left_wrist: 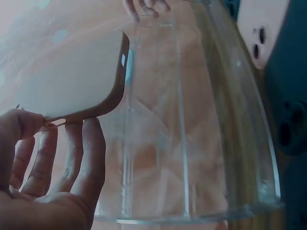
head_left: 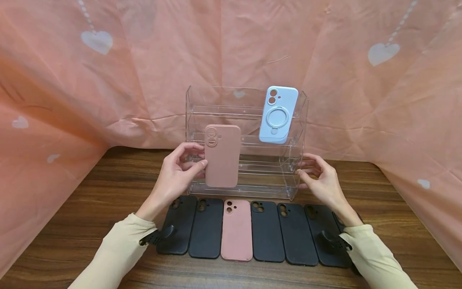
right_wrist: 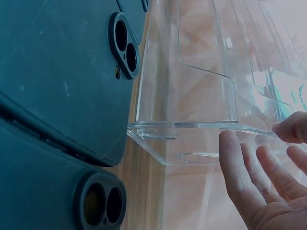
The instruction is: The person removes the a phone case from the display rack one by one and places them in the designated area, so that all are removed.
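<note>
My left hand (head_left: 180, 166) pinches a pink phone case (head_left: 222, 156) at its left edge, thumb in front and fingers behind. The case is upright, its camera cutouts at the top left, in front of a clear tiered display rack (head_left: 260, 188). In the left wrist view, fingertips press the rim of the case (left_wrist: 79, 79). My right hand (head_left: 319, 176) holds the rack's right side panel between thumb and fingers. The right wrist view has those fingertips right at the panel's edge (right_wrist: 206, 125). A light blue phone case (head_left: 285, 98) with a ring stands on the rack's upper right.
A row of phone cases lies on the wooden table (head_left: 90, 200) before the rack: several black ones (head_left: 206, 228) and one pink (head_left: 236, 233). Both forearms reach over the row's ends. Pink cloth (head_left: 159, 72) with white hearts hangs behind and along both sides.
</note>
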Demonstrator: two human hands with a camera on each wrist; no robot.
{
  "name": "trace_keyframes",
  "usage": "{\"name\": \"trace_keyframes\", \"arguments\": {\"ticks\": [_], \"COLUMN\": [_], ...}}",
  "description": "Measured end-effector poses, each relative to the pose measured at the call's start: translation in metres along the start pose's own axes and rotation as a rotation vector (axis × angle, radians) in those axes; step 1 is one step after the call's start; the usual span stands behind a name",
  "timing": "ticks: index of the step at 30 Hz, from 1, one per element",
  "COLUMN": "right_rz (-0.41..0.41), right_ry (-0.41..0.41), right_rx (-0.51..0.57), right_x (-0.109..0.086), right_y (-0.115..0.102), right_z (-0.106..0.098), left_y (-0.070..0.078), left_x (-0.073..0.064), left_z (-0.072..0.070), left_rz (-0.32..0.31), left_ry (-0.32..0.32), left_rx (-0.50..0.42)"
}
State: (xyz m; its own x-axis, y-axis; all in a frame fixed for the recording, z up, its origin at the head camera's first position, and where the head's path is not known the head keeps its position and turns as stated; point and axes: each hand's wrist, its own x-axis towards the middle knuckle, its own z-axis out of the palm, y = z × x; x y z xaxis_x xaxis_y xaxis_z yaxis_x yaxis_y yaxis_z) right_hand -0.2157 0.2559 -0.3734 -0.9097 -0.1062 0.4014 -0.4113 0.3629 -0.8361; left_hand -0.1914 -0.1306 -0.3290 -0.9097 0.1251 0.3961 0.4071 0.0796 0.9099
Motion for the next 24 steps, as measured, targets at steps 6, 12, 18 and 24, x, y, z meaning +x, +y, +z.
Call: {"name": "trace_keyframes", "arguments": {"ticks": [6,12,18,24], "right_rz": [-0.001,-0.002,-0.006,-0.019], "right_ry": [-0.004,-0.002,0.001,-0.007], "right_rx": [0.006,0.014,0.015,0.006], "right_x": [0.001,0.001,0.001,0.001], "right_y": [0.000,0.000,0.000,0.000], "right_z": [0.000,0.000,0.000,0.000], "left_y": [-0.006,-0.014,-0.020,-0.024], "left_x": [-0.016,-0.033,-0.045,-0.055], "left_z": [-0.017,-0.035,-0.052,-0.063], "left_rz": [-0.062,-0.126,-0.153,-0.163], "left_ry": [-0.043,-0.078,-0.078,-0.074], "left_rx": [0.028,0.036,0.059,0.057]}}
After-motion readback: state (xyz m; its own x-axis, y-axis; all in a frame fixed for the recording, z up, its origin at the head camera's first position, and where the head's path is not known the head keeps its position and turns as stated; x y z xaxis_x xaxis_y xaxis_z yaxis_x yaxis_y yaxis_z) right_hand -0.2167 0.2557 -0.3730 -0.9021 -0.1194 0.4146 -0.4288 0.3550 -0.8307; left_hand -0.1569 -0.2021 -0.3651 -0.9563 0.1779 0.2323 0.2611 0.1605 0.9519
